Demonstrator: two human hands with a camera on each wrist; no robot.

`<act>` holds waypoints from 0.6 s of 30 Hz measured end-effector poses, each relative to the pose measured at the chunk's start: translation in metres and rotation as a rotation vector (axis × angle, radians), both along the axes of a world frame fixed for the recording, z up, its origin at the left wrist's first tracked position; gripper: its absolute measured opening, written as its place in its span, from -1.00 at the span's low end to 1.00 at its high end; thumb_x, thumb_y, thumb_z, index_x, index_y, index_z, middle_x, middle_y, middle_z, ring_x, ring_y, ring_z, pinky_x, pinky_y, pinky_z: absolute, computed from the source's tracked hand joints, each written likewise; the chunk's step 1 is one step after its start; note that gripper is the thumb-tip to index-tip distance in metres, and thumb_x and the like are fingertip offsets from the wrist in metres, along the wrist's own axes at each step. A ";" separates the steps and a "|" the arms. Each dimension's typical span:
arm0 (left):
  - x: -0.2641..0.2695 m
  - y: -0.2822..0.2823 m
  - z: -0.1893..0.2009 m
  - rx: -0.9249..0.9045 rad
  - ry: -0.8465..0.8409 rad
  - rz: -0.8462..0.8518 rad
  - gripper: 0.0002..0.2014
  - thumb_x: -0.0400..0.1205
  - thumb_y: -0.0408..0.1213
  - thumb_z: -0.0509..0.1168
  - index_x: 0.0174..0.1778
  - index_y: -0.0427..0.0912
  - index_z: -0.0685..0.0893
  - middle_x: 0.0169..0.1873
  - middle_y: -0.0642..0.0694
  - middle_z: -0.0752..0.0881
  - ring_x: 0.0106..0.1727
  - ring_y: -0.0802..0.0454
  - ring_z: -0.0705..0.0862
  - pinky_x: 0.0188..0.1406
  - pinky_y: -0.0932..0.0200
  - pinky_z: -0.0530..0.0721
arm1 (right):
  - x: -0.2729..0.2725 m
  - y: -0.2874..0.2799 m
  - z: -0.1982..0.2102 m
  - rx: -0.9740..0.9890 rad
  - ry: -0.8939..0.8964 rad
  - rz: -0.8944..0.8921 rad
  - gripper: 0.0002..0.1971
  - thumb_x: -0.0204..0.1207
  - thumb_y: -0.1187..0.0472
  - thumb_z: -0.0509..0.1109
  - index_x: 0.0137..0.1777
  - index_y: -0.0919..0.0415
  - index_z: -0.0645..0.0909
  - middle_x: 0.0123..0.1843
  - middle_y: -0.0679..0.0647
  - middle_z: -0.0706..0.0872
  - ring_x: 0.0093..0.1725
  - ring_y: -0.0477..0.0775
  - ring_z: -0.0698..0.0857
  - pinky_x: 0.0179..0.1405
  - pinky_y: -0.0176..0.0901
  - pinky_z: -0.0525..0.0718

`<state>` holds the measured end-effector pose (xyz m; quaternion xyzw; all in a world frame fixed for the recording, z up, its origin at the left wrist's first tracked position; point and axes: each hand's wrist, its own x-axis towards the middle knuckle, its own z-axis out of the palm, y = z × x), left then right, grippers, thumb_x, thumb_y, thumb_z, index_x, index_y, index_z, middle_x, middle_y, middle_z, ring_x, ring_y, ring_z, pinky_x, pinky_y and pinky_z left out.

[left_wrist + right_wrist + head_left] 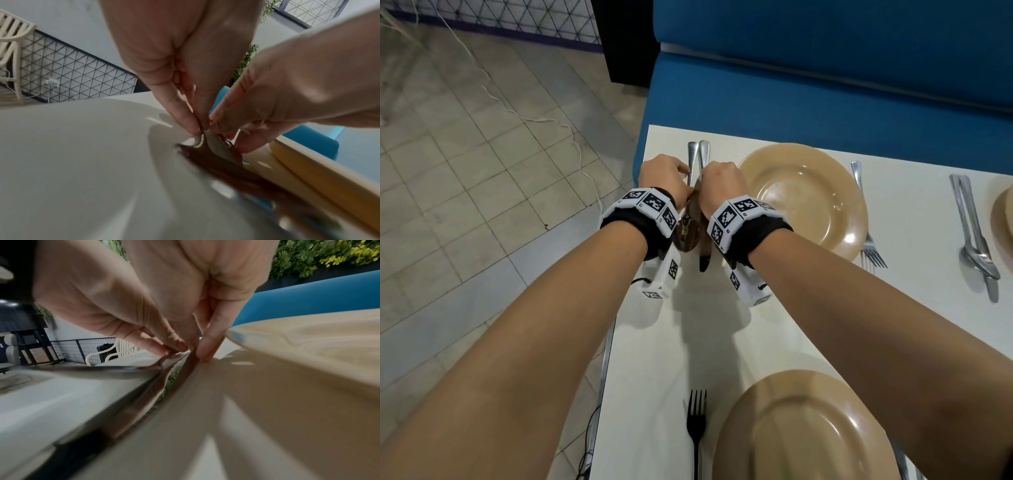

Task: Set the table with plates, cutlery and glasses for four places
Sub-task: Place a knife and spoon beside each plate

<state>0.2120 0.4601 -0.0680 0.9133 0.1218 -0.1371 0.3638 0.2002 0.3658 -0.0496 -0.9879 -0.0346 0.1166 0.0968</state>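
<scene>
A steel spoon (687, 236) and a steel knife (704, 255) lie side by side on the white table (722, 342), just left of a tan plate (756, 164). My left hand (684, 172) pinches the spoon's handle; in the left wrist view its fingertips (191, 126) close on the spoon's neck (200, 139). My right hand (708, 168) pinches the knife's handle, and the right wrist view shows its fingers (202, 352) down on the knife (186, 369). Both hands hide the middle of the handles. The handle ends point away from me.
A fork (868, 222) lies right of the far plate. A second tan plate (750, 404) and a black fork (697, 421) sit near me. Another spoon and knife pair (977, 246) and a third plate's rim (1001, 219) are at right. A blue bench (825, 85) stands beyond the table.
</scene>
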 end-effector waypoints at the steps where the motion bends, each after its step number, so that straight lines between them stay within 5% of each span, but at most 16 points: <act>1: 0.001 -0.001 0.001 -0.001 0.000 0.000 -0.65 0.45 -0.34 0.49 0.17 -0.13 0.74 0.03 -0.16 0.80 0.07 -0.07 0.76 0.14 0.08 0.70 | 0.000 0.000 0.000 0.004 -0.001 -0.001 -0.77 0.58 0.40 0.16 0.13 0.40 0.60 0.12 0.32 0.70 0.11 0.29 0.69 -0.15 -0.11 0.49; 18: -0.001 -0.002 0.001 0.022 -0.017 -0.002 -0.63 0.50 -0.40 0.38 0.23 -0.09 0.72 0.11 -0.10 0.78 0.13 -0.04 0.72 0.00 0.23 0.62 | 0.002 0.001 -0.003 0.025 -0.017 0.004 -0.78 0.58 0.39 0.20 0.14 0.40 0.60 0.16 0.31 0.66 0.13 0.29 0.68 -0.06 -0.08 0.56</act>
